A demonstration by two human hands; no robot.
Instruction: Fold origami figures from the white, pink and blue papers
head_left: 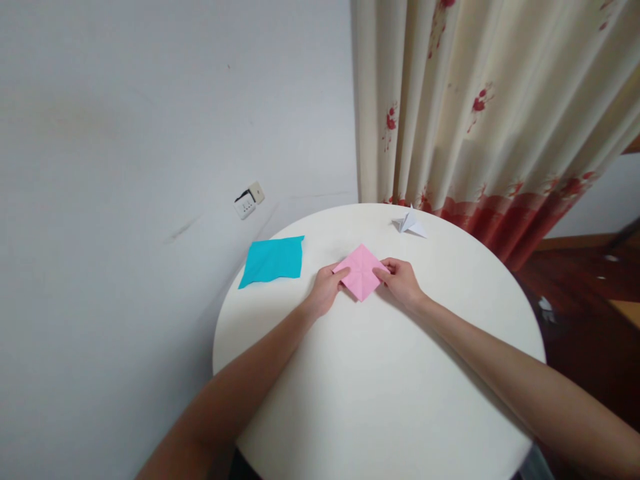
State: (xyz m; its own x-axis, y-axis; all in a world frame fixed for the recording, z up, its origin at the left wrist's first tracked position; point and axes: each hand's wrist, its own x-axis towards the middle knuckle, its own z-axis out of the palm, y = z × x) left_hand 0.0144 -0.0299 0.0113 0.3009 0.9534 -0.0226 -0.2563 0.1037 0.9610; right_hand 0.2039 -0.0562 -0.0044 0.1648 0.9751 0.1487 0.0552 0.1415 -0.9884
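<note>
A pink square of origami paper (362, 272), creased through its middle, is held up between my two hands with one corner pointing toward me. My left hand (326, 288) pinches its left corner, thumb on top and fingers underneath. At the opposite corner my right hand (400, 279) grips the paper the same way, its thumb lying on the upper face. Both hands are closed on the paper, just over the white round table (360, 387). The fingertips under the paper are hidden.
A blue sheet (274, 260) with uneven edges lies on the table's left side. Near the far right edge stands a folded white paper figure (410, 223). A wall with a socket (245, 205) is close on the left; a patterned curtain (450, 133) hangs behind the table.
</note>
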